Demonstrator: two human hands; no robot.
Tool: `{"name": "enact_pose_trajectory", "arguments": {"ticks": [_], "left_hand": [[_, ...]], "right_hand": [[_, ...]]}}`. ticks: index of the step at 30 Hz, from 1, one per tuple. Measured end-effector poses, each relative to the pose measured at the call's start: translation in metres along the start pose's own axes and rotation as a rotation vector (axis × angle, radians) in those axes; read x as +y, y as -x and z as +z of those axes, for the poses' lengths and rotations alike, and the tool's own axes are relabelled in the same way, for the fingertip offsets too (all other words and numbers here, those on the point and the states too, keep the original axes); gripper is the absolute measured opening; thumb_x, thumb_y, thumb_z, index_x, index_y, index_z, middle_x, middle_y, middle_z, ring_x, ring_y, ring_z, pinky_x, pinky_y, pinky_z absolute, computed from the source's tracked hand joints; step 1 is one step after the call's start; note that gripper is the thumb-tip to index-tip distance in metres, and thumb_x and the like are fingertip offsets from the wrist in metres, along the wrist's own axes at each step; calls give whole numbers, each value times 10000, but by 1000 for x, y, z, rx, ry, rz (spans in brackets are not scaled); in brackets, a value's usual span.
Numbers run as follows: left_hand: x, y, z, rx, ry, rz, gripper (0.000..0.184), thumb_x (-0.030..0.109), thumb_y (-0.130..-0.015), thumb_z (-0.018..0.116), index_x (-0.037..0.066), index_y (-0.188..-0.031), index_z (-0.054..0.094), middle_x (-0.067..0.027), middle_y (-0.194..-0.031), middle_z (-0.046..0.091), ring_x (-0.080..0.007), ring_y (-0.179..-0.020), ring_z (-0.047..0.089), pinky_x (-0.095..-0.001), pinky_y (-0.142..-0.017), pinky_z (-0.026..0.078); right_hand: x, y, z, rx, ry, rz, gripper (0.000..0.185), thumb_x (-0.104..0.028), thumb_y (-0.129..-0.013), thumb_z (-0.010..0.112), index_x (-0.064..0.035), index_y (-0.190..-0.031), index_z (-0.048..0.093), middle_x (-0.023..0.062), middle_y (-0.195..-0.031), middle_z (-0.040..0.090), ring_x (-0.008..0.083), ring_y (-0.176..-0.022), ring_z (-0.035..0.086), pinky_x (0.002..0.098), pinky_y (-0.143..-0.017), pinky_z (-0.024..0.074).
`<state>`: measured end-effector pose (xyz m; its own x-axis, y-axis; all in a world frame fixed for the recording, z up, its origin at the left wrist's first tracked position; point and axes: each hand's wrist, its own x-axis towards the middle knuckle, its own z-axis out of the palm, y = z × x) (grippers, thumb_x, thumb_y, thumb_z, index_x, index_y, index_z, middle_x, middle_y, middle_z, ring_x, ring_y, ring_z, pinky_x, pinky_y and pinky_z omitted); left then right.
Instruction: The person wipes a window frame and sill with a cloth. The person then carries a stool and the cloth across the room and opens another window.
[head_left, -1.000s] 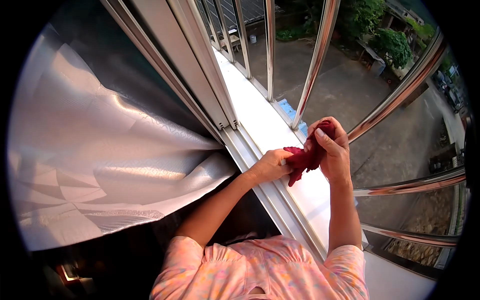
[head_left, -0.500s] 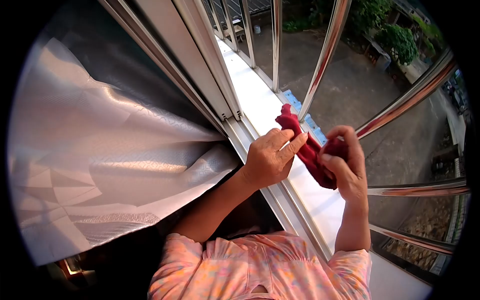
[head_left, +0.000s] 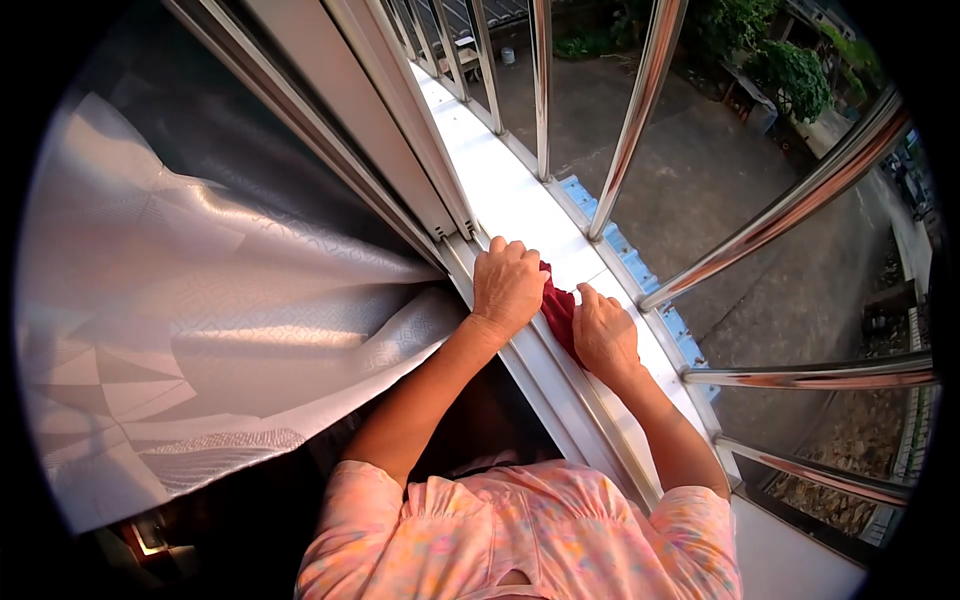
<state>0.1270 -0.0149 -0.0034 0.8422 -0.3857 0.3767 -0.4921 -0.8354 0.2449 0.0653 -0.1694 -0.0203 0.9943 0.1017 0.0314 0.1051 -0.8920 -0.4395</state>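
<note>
A dark red cloth [head_left: 560, 318] is bunched between my two hands, low over the white window sill [head_left: 520, 205] and its metal track [head_left: 560, 385]. My left hand [head_left: 507, 285] is closed at the cloth's upper left edge, beside the end of the sliding window frame [head_left: 400, 150]. My right hand [head_left: 606, 330] grips the cloth's right side with curled fingers. Both palms face down, so part of the cloth is hidden under them. I cannot tell whether the cloth touches the track.
Shiny metal bars [head_left: 640, 120] stand along the sill's outer edge, with a concrete yard [head_left: 790, 250] far below. A blue corrugated strip [head_left: 640, 265] runs just outside the bars. A pale patterned curtain [head_left: 230, 330] hangs at the left, close to my left forearm.
Both hands have come down and in toward the window track with the red cloth. The right hand moved left, away from the bars, and the cloth's raised end is now gathered between the hands.
</note>
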Motion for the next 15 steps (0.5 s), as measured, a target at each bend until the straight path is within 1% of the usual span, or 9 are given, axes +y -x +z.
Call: {"name": "enact_pose_trajectory", "arguments": {"ticks": [3,4,6,7,8,10,11,12,15], "left_hand": [[5,-3,13,-289,-45,-72,140,180,-757,651,41,-777,655,-89,-783,606,-281,-819,542,-392,-780,399],[6,-2,16,-289,-46,-73,140,180,-757,651,41,-777,655,-89,-783,606,-281,-819,542,-392,-780,399],[10,-4,10,-330,127,-93,141,193,-770,649,53,-761,660,-93,-775,613,-261,-823,544,-398,-765,406],[11,1,2,-172,225,-54,87,120,-769,648,34,-765,659,-101,-771,617,-217,-763,576,-371,-711,452],[12,7,-4,-171,220,-57,87,120,-769,648,34,-765,659,-101,-771,617,-217,-763,576,-371,-711,452],[13,19,-14,-19,756,-269,39,16,-754,625,2,-783,647,-99,-770,614,-179,-691,600,-311,-622,490],[12,27,-15,47,862,-297,69,-51,-745,595,-27,-800,629,-85,-774,614,-137,-658,602,-253,-580,497],[9,35,-15,56,934,-346,65,-23,-752,583,-26,-812,609,-111,-771,610,-184,-676,610,-295,-619,502],[1,49,-13,80,1023,-435,96,-19,-768,582,-37,-862,591,-100,-751,607,-166,-672,607,-281,-617,499]], "right_hand": [[1,2,5,226,75,-178,467,-74,-799,537,-3,-1243,411,211,-1034,571,333,-951,557,409,-812,443],[-1,2,3,324,110,-227,545,-39,-757,563,-11,-1276,398,214,-1134,526,329,-1034,512,404,-901,404],[1,-2,0,305,3,-245,591,-49,-753,580,-17,-1306,373,210,-1171,497,330,-1064,489,409,-936,371],[1,-4,-2,286,-102,-259,639,-58,-749,597,-22,-1337,348,206,-1209,467,331,-1094,466,414,-971,339],[-1,-6,-6,286,-107,-263,639,-58,-749,597,-22,-1337,348,206,-1209,467,331,-1094,466,414,-971,339],[-4,-9,-13,47,-442,-406,719,-104,-735,659,-15,-1361,316,188,-1193,488,337,-1095,470,405,-961,350],[-4,-9,-8,-3,-491,-462,772,-150,-739,689,-19,-1382,284,170,-1162,520,328,-1082,492,412,-957,353],[-5,-9,-1,-14,-504,-507,727,-154,-746,691,-21,-1360,326,147,-1049,578,311,-991,552,406,-908,401],[-13,-14,21,201,-485,-630,633,-124,-765,671,-21,-1319,381,132,-932,609,298,-848,604,385,-778,471]]}}
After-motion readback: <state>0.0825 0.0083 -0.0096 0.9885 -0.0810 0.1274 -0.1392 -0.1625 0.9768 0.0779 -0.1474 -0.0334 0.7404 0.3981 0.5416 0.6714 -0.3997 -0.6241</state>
